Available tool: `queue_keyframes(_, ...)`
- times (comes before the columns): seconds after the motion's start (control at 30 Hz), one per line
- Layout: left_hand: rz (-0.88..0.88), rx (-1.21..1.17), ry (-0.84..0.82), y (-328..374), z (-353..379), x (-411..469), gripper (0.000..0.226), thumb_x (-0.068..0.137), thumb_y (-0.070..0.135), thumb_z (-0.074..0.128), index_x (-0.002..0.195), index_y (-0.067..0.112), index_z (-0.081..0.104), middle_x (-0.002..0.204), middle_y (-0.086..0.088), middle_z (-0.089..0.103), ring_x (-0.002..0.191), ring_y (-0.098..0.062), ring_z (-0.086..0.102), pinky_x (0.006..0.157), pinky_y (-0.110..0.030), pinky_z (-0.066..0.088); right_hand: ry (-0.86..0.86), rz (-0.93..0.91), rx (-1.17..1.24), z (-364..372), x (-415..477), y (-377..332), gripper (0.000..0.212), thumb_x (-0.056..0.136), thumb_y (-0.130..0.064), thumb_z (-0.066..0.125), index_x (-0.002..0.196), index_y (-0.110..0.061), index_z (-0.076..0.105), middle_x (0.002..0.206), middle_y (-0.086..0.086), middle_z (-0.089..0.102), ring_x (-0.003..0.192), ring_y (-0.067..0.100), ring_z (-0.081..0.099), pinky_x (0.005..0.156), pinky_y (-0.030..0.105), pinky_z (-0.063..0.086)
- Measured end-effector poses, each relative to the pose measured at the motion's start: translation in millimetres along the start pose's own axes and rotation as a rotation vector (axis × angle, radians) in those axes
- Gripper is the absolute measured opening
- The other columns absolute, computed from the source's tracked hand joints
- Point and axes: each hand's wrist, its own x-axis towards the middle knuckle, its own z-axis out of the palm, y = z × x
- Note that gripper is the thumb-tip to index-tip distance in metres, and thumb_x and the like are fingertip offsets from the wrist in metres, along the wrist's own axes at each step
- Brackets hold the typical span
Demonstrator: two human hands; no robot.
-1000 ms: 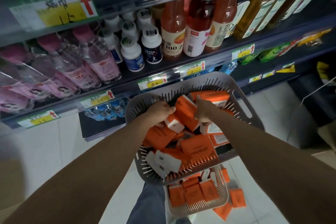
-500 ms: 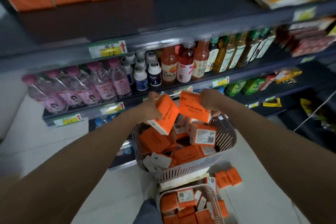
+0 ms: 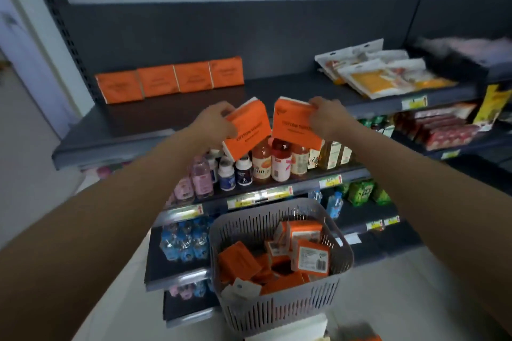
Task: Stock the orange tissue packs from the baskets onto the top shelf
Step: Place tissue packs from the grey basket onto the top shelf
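My left hand (image 3: 214, 120) grips an orange tissue pack (image 3: 248, 130) by its left edge. My right hand (image 3: 325, 117) grips a second orange tissue pack (image 3: 293, 126) by its right edge. Both packs hang side by side at the front lip of the dark top shelf (image 3: 277, 91). Several orange packs (image 3: 169, 80) stand in a row at the shelf's back left. Below my arms, a grey slotted basket (image 3: 277, 304) holds several more orange packs (image 3: 310, 256).
Flat snack bags (image 3: 382, 72) lie on the right of the top shelf. Bottles (image 3: 261, 165) fill the shelf under it, with blue bottles (image 3: 182, 241) lower down. Red boxes (image 3: 443, 130) sit at right. A white wall stands at left.
Both hands lifted a pack each out of the basket and raised them to the top shelf's edge. My view tilted up, so the whole top shelf now shows.
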Motion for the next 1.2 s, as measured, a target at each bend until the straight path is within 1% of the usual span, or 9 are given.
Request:
queue_keyframes(0.07,0.024,-0.026,0.039,16.3,-13.0,11.1,0.049,0.080,-0.009,0.056,0.121,0.016,0.054,0.114,-0.008,0.051,0.092,-0.034,0.059,0.076,-0.051,0.054,0.046,-0.008,0.044,-12.9,14.3,-7.8,0.043,0.093,-0.011,0.032,0.135,-0.011,0.038,0.132,0.022,0.039,0.111,0.040,0.050,0.093,0.039,0.042)
queue_keyframes(0.13,0.051,-0.037,0.093,29.2,-22.8,28.9,0.051,0.081,-0.010,0.053,0.125,0.016,0.052,0.107,-0.009,0.050,0.080,-0.028,0.057,0.064,-0.038,0.053,0.111,-0.045,0.056,-24.1,32.7,-14.4,0.045,0.091,-0.013,0.033,0.135,-0.011,0.038,0.134,0.022,0.039,0.112,0.041,0.050,0.097,0.040,0.040)
queue_keyframes(0.23,0.081,-0.005,0.162,43.6,-33.6,60.6,0.042,0.082,-0.010,0.052,0.112,0.018,0.053,0.098,-0.012,0.049,0.064,-0.018,0.051,0.053,-0.026,0.048,0.155,-0.050,0.114,-36.1,65.0,-21.4,0.047,0.090,-0.011,0.037,0.138,-0.010,0.035,0.134,0.023,0.041,0.112,0.040,0.050,0.093,0.042,0.044)
queue_keyframes(0.33,0.067,0.105,0.224,46.5,-38.9,99.0,0.037,0.077,-0.003,0.062,0.112,0.004,0.051,0.104,-0.015,0.054,0.087,-0.030,0.060,0.076,-0.044,0.056,0.226,-0.025,0.117,-40.0,98.0,-24.1,0.042,0.088,-0.006,0.042,0.130,-0.003,0.035,0.127,0.023,0.049,0.110,0.039,0.053,0.083,0.037,0.043)
queue_keyframes(0.4,0.060,0.167,0.235,48.5,-40.2,130.4,0.036,0.074,0.001,0.066,0.107,-0.001,0.052,0.109,-0.018,0.058,0.096,-0.034,0.061,0.082,-0.048,0.055,0.258,-0.012,0.089,-39.1,125.9,-23.4,0.036,0.088,-0.005,0.041,0.123,-0.002,0.037,0.122,0.023,0.052,0.107,0.039,0.054,0.081,0.039,0.043)
queue_keyframes(0.57,0.084,0.302,0.189,50.5,-35.7,208.7,0.037,0.076,0.002,0.069,0.111,0.003,0.054,0.116,-0.015,0.056,0.097,-0.027,0.057,0.082,-0.035,0.051,0.256,0.028,0.019,-27.9,202.8,-15.4,0.035,0.087,-0.003,0.042,0.122,-0.005,0.038,0.118,0.021,0.053,0.102,0.038,0.055,0.072,0.035,0.039)
queue_keyframes(0.7,0.123,0.389,0.172,47.7,-27.5,270.4,0.044,0.075,0.005,0.072,0.116,0.004,0.056,0.122,-0.013,0.057,0.111,-0.027,0.055,0.080,-0.028,0.042,0.256,0.083,-0.008,-15.1,261.1,-6.7,0.041,0.087,-0.001,0.044,0.126,-0.009,0.039,0.120,0.020,0.050,0.104,0.037,0.055,0.071,0.034,0.041)
queue_keyframes(0.97,0.187,0.566,0.148,41.0,-2.3,348.3,0.034,0.080,0.005,0.067,0.113,0.010,0.060,0.117,-0.010,0.060,0.108,-0.027,0.056,0.086,-0.034,0.046,0.257,0.160,-0.076,4.6,338.1,19.6,0.051,0.085,0.001,0.044,0.131,-0.018,0.042,0.120,0.019,0.050,0.103,0.034,0.055,0.078,0.039,0.049)
queue_keyframes(1.2,0.185,0.742,0.238,26.4,7.4,382.8,0.025,0.085,0.023,0.065,0.109,0.018,0.064,0.110,-0.005,0.063,0.119,-0.026,0.037,0.093,-0.034,0.030,0.274,0.161,-0.064,18.7,368.9,30.5,0.052,0.087,0.004,0.038,0.134,-0.018,0.044,0.120,0.020,0.052,0.104,0.032,0.055,0.077,0.037,0.047)
